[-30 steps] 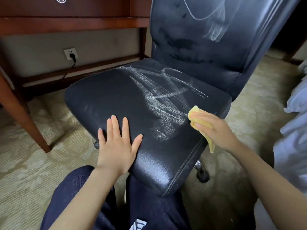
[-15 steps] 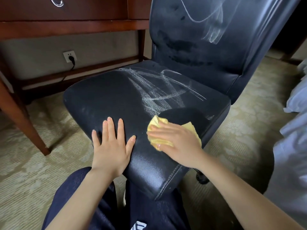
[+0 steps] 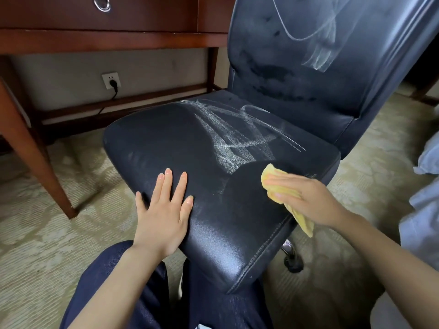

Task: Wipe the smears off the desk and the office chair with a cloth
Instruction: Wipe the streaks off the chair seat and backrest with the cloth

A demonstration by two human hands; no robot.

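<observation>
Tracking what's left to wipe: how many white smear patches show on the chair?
2. One smear patch covers the seat's rear half, beyond the cloth; the other marks the upper backrest. The backrest's top is cut off, so more may be hidden.

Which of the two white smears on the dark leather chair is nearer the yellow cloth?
The white smear on the seat, just beyond the yellow cloth under the right hand; the other smear marks the backrest.

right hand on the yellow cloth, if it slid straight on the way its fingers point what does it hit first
Probably the left hand, flat on the black leather chair seat; only bare seat lies between it and the right hand pressing the folded yellow cloth.
</observation>
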